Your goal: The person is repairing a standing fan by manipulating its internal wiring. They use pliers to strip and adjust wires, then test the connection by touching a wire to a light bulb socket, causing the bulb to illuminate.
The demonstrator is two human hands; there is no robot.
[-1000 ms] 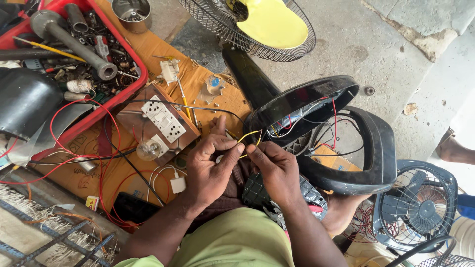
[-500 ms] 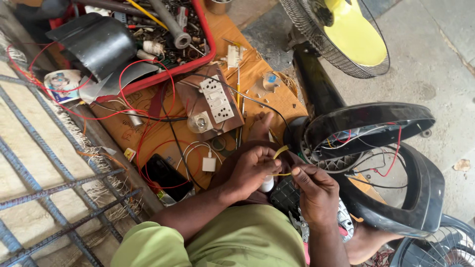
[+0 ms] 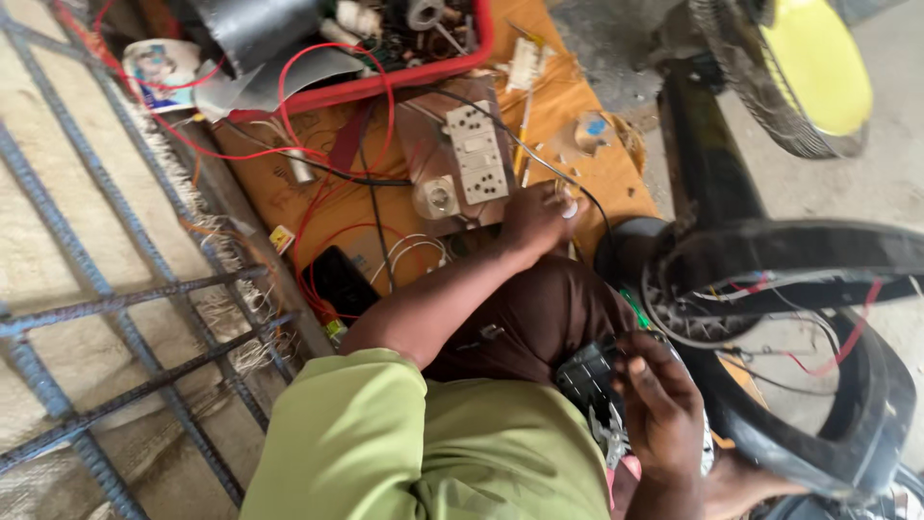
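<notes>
1. The left hand [image 3: 539, 220] reaches out to the right edge of the orange table [image 3: 587, 91], its fingers [image 3: 563, 197] pinched narrow on a small pale piece [image 3: 570, 207] beside a thin black wire [image 3: 539, 164]; what the piece is cannot be told.
2. The right hand [image 3: 659, 404] rests low over the lap, fingers curled around a dark blocky part [image 3: 585, 374] near the fan housing [image 3: 799, 318].
3. To pick the piece up cleanly, a fingertip pinch suits best, lifting straight up so the wire does not snag.
4. The right hand should hold the dark part steady against the lap.
5. A white socket plate [image 3: 478, 152] lies just beside the left hand, toward the table's middle.
6. A round label with a blue patch [image 3: 594, 128] sits near the right edge.
7. A pale, printed round package [image 3: 154, 65] lies at the far left corner by the red tray [image 3: 385, 82].
</notes>
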